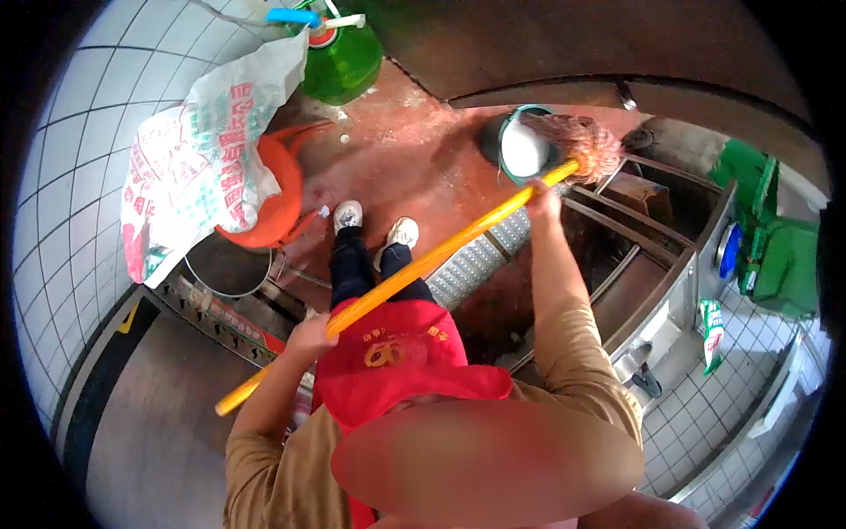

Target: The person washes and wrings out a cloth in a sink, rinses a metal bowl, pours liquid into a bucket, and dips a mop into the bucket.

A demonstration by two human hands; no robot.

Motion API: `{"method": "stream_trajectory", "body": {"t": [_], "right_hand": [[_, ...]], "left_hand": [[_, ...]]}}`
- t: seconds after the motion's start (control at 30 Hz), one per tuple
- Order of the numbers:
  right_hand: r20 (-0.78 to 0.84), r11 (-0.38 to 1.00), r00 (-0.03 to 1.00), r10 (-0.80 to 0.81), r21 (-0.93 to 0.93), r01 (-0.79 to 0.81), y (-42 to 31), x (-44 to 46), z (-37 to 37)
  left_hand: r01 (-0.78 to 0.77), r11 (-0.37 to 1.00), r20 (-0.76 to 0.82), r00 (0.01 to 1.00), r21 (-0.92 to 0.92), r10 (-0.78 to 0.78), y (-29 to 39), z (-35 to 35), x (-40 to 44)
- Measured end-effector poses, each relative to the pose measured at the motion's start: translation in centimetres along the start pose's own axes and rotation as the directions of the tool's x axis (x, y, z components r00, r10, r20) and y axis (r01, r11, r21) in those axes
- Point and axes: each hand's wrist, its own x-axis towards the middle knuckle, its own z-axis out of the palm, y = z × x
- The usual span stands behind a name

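Observation:
A mop with a long yellow handle slants across my body from lower left to upper right. My left hand is wrapped round the handle near its lower end. Farther up, my right hand grips it close to the mop head. The reddish-brown strands hang at the right rim of a dark bucket with a green edge and whitish contents. Whether the strands touch the rim, I cannot tell.
An orange tub stands at left with a white printed sack over it. Beyond is a green bottle. A perforated metal cover lies by my feet. Metal racks and green bins are at right.

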Motion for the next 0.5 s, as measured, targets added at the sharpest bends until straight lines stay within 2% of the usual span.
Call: {"method": "stream_trajectory", "body": {"t": [0.03,0.07,0.1,0.13,0.17,0.2,0.23,0.27,0.3,0.33,0.4,0.43,0.5], "right_hand": [[0.024,0.996,0.998,0.058,-0.065,-0.056,3.2,1.4,-0.8],[-0.018,0.985,0.997,0.079,-0.153,-0.081,5.4,-0.3,1.1],[-0.059,0.965,0.993,0.101,-0.239,-0.112,7.4,-2.5,3.5],[-0.048,0.784,0.970,0.238,-0.580,-0.222,9.1,-2.2,3.6],[-0.060,0.680,0.970,0.237,-0.702,-0.210,10.0,-3.9,5.9],[-0.073,0.559,0.970,0.232,-0.806,-0.194,10.8,-5.9,8.3],[-0.032,0.380,0.996,-0.082,-0.925,0.002,12.8,-6.0,8.1],[0.084,0.131,0.924,-0.373,-0.981,0.142,14.9,-5.9,7.8],[0.255,-0.155,0.762,-0.596,-0.967,0.202,16.8,-5.8,7.3],[0.434,-0.316,0.726,-0.533,-0.898,0.305,16.2,-7.5,9.1],[0.738,-0.588,0.590,-0.327,-0.648,0.484,12.4,-11.6,15.3],[0.747,-0.442,0.620,-0.238,-0.652,0.616,14.1,-9.9,15.2],[0.752,-0.219,0.658,0.046,-0.635,0.741,17.5,-7.2,16.4]], "left_hand": [[-0.026,0.999,0.019,0.999,-0.038,0.026,-1.4,0.6,-1.1],[-0.047,0.996,0.035,0.998,-0.078,0.050,-2.4,0.9,-1.8],[0.022,0.996,0.090,0.996,-0.082,-0.014,-2.7,0.9,-2.1],[0.090,0.992,0.146,0.986,-0.083,-0.078,-2.9,0.8,-2.4],[0.156,0.985,0.205,0.969,-0.078,-0.138,-3.1,0.4,-2.7],[0.137,0.988,0.209,0.971,-0.076,-0.119,-3.0,0.0,-2.8],[0.115,0.990,0.212,0.972,-0.077,-0.096,-2.4,-0.6,-2.4],[0.089,0.993,0.214,0.974,-0.076,-0.071,-1.9,-1.1,-1.7],[0.073,0.995,0.240,0.969,-0.060,-0.057,-1.6,-1.4,-0.9],[0.081,0.994,0.254,0.965,-0.066,-0.062,-1.2,-1.7,-0.2],[0.092,0.992,0.274,0.960,-0.083,-0.066,-0.7,-2.0,2.0],[0.103,0.992,0.258,0.963,-0.078,-0.080,-0.8,-1.9,3.2],[0.121,0.991,0.239,0.966,-0.062,-0.103,-1.2,-1.6,5.5]]}}
